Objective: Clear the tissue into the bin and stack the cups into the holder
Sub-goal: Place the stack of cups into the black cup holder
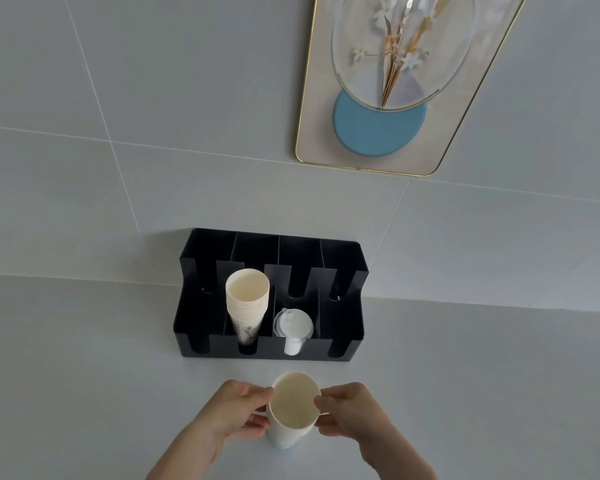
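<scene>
Fingers (257, 398) of the left hand (236, 410) and right hand (350, 410) pinch opposite rims of a paper cup (293, 407) upright on the surface (84, 375). Bare surface separates it from the black holder (340, 337), where a cup stack (247, 299) occupies one slot.

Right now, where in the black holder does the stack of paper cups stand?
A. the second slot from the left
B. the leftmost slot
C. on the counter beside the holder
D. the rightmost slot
A: the stack of paper cups stands in the second slot from the left of the black holder, beside the white lids.
</scene>
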